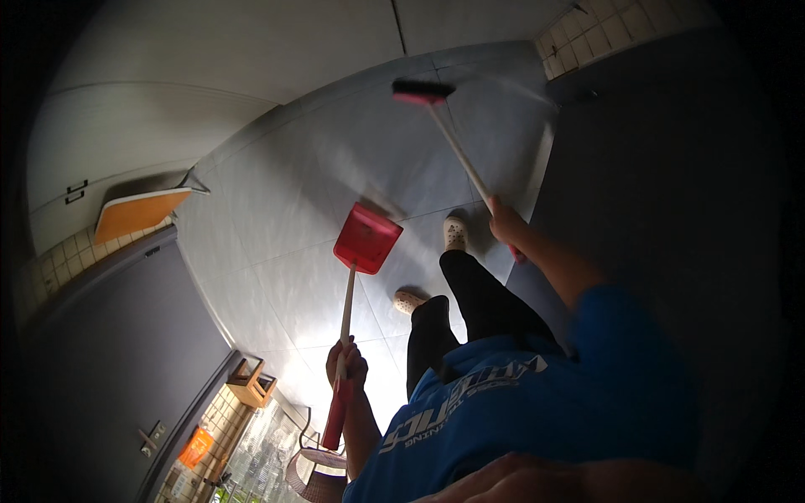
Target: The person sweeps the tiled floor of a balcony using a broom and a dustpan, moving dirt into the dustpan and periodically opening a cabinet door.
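Note:
My left hand (348, 363) grips the pale handle of a red long-handled dustpan (368, 239), below its red end grip. The pan lies ahead of my feet with its wide mouth facing away from me. My right hand (507, 221) is closed around the pale stick of a broom (462, 154), whose red end shows just under the hand. Far out over the tiles, the broom head (422, 92) has a red base and dark bristles, blurred at the edges. No debris can be made out in the pan or by the bristles.
Grey floor tiles (270, 220) stretch between white cabinets (188, 50) and a dark panel (641, 188) on the right. An orange-topped folded table (141, 210) leans at the left. A wooden stool (251, 382) and a wicker chair (317, 475) stand at the lower left. My feet wear pale clogs (455, 234).

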Motion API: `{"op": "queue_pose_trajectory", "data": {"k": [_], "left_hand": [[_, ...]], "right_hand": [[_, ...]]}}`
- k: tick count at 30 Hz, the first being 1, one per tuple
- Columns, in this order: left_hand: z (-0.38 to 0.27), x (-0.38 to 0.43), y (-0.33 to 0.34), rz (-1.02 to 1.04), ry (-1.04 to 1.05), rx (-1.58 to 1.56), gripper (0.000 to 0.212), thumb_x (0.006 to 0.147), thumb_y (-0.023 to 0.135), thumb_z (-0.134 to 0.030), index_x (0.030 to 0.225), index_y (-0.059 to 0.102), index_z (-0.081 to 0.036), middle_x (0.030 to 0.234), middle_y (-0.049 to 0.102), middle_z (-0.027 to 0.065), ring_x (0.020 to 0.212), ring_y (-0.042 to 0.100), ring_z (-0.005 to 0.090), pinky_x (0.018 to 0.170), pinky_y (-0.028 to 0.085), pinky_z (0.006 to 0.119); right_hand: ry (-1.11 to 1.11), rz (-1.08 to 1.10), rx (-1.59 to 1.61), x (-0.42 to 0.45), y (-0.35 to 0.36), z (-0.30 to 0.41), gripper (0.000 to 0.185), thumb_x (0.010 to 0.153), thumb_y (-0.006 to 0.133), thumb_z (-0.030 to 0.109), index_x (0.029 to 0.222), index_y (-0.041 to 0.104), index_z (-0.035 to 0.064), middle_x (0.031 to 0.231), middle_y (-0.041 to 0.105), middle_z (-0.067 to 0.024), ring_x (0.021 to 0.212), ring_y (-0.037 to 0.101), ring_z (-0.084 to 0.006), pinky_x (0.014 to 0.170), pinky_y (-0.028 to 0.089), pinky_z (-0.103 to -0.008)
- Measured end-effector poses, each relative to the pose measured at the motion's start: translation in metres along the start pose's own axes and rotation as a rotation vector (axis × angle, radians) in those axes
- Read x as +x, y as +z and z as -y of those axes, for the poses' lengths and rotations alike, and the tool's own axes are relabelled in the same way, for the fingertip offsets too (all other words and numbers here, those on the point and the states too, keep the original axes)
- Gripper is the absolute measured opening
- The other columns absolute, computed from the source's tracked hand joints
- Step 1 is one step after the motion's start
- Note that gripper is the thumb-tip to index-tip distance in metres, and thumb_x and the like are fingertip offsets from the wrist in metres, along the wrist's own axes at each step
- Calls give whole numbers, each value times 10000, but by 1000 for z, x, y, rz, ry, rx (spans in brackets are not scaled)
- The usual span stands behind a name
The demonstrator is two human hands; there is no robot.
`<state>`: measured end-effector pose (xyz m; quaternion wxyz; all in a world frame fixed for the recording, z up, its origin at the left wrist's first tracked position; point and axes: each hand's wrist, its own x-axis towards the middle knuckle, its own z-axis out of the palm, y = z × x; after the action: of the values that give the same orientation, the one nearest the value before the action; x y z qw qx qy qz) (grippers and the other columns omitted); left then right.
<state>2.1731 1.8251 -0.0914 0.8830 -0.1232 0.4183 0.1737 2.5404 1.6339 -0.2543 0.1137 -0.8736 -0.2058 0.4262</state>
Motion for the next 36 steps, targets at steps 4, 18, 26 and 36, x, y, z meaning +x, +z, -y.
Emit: {"op": "queue_pose_trajectory", "data": {"k": [4,18,26,36], "left_hand": [[-5,-12,-18,38,24,-27,169,835,316,-151,767,370,-6,510,336,2,370,289,73,283,242,185],[-15,-42,-52,26,104,-109,233,846,270,-173,862,392,25,477,311,11,310,240,78,245,227,171],[-20,-54,-77,167,83,-253,313,848,261,-201,970,409,47,488,342,36,299,252,90,236,255,193],[-26,-50,-95,100,117,-242,291,843,282,-204,930,423,35,481,357,32,295,264,83,241,261,190]], "right_hand": [[-99,97,243,-38,-44,-12,391,707,441,50,1093,397,95,703,526,-147,561,528,-210,484,430,-334],[-65,80,-190,40,-21,71,452,748,397,71,1178,261,103,831,527,-232,729,540,-347,604,448,-387],[-35,308,141,-59,-102,98,389,768,442,111,1150,371,118,666,498,-93,532,486,-115,415,394,-258],[-157,84,-150,100,1,212,350,793,316,89,1141,351,70,845,534,-213,755,540,-311,614,442,-371]]}}
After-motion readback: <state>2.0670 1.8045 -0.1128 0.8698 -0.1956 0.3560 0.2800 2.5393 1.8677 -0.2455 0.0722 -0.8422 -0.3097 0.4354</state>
